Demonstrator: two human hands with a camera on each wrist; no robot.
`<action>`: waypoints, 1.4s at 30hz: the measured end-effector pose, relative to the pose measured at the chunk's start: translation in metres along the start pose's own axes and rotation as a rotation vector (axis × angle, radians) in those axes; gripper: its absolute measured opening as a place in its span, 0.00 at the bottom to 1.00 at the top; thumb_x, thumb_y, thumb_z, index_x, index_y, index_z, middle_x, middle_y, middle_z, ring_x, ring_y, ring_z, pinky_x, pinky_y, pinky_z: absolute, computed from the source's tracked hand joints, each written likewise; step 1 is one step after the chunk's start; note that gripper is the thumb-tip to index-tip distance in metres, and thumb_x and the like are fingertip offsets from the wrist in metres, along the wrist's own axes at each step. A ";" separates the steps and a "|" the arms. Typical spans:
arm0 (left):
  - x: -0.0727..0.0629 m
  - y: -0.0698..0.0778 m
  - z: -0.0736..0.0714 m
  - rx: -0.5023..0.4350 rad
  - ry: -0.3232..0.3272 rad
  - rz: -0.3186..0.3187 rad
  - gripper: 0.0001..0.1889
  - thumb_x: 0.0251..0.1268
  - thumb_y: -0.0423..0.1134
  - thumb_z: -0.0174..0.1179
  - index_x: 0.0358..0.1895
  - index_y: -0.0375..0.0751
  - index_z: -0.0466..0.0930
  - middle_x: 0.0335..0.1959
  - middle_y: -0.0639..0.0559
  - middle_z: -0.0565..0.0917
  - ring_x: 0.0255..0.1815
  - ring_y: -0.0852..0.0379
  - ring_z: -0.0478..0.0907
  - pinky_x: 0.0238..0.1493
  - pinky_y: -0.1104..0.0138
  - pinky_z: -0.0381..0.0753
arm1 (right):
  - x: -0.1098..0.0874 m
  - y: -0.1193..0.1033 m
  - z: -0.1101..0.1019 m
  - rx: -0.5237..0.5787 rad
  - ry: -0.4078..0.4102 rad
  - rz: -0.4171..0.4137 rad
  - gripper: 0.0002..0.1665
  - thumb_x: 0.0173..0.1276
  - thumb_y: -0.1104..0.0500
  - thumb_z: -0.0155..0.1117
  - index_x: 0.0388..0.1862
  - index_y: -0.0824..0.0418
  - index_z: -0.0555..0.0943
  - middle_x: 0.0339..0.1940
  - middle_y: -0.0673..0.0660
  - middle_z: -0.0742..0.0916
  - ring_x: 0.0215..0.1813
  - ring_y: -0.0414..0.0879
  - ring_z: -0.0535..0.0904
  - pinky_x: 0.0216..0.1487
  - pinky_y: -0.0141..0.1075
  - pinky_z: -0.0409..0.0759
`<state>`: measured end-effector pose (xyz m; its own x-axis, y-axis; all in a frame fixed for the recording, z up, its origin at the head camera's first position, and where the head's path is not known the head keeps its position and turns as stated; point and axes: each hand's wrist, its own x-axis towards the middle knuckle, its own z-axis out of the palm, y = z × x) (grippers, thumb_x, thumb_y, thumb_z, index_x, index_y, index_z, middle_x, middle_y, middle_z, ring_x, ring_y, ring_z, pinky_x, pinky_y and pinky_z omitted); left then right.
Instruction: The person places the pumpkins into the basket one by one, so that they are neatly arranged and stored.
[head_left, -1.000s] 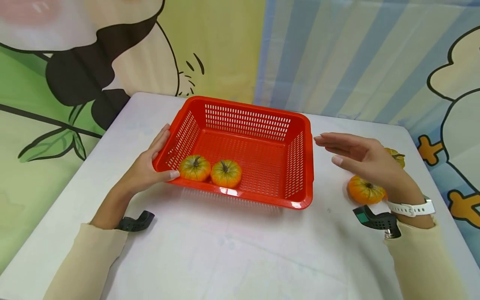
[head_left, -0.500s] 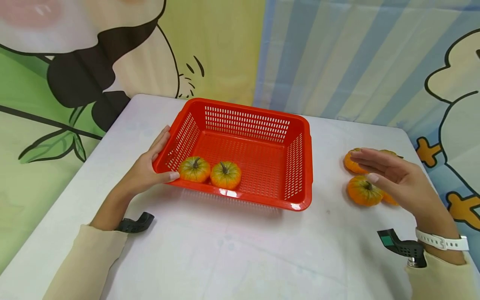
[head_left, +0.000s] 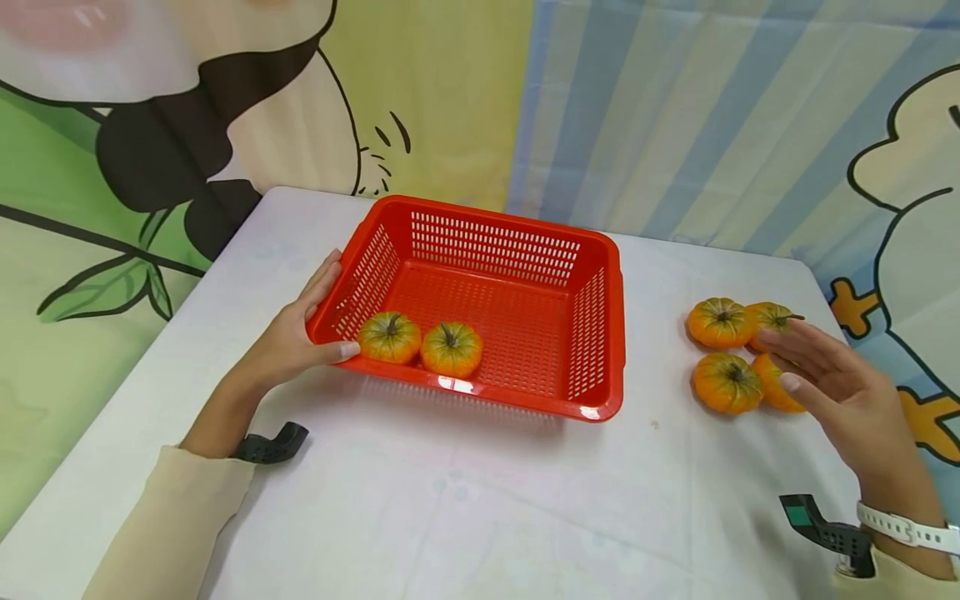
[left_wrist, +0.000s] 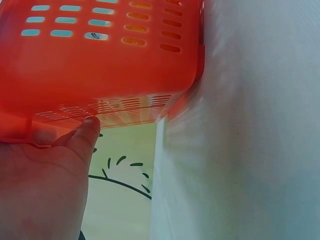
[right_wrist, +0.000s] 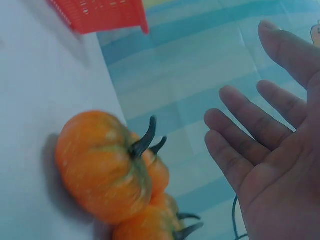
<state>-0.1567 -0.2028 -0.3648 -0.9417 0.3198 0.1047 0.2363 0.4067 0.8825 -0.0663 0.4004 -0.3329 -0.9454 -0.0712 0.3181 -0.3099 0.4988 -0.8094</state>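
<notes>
A red plastic basket (head_left: 480, 333) with slotted walls stands on the table, two small orange-green pumpkins (head_left: 452, 350) lying side by side at its near left. My left hand (head_left: 288, 337) holds the basket's left near corner, thumb over the rim and fingers along the outer wall; in the left wrist view the hand (left_wrist: 50, 175) is against the slotted side. At the right, my right hand (head_left: 847, 392) hovers with fingers extended, holding nothing, and partly covers a cluster of several pumpkins (head_left: 727, 383). The right wrist view shows its open palm (right_wrist: 280, 165) beside a stemmed pumpkin (right_wrist: 105, 167).
The white-covered table (head_left: 465, 508) ends at a printed cloth backdrop (head_left: 637, 108) behind and at the sides. Dark wrist camera mounts (head_left: 828, 533) jut inward from both wrists, and a white band (head_left: 907, 527) circles the right one.
My right hand has moved right and toward me, away from the basket's right side to the pumpkin cluster, uncovering more of it. The left hand and basket stay in place.
</notes>
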 end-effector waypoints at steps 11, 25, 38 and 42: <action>0.000 0.002 0.001 -0.009 0.008 -0.012 0.54 0.51 0.35 0.70 0.79 0.53 0.43 0.79 0.66 0.43 0.77 0.57 0.46 0.54 0.62 0.75 | -0.020 0.040 -0.001 -0.136 0.035 0.316 0.38 0.70 0.63 0.62 0.77 0.50 0.61 0.68 0.45 0.75 0.65 0.34 0.70 0.50 0.14 0.69; 0.001 0.002 0.000 -0.014 -0.007 0.001 0.55 0.51 0.35 0.70 0.79 0.54 0.42 0.79 0.62 0.41 0.77 0.51 0.45 0.54 0.66 0.76 | -0.025 0.054 0.009 -0.146 -0.048 0.325 0.40 0.69 0.60 0.64 0.77 0.52 0.60 0.73 0.49 0.69 0.67 0.35 0.67 0.51 0.14 0.67; 0.000 0.002 0.000 -0.032 -0.003 0.001 0.54 0.52 0.34 0.70 0.79 0.53 0.43 0.79 0.64 0.42 0.77 0.55 0.45 0.56 0.61 0.74 | -0.021 0.068 0.020 -0.184 -0.095 0.428 0.48 0.70 0.49 0.63 0.80 0.39 0.48 0.79 0.57 0.56 0.74 0.56 0.58 0.52 0.14 0.66; 0.000 0.001 0.000 -0.034 -0.005 0.014 0.54 0.52 0.34 0.70 0.79 0.53 0.43 0.79 0.63 0.42 0.77 0.53 0.45 0.55 0.64 0.75 | -0.020 0.069 0.023 -0.163 -0.118 0.391 0.49 0.69 0.52 0.65 0.80 0.41 0.47 0.80 0.53 0.52 0.77 0.53 0.50 0.57 0.13 0.60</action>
<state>-0.1566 -0.2022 -0.3638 -0.9371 0.3297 0.1146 0.2407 0.3728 0.8961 -0.0710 0.4159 -0.4067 -0.9964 0.0567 -0.0631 0.0848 0.6371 -0.7661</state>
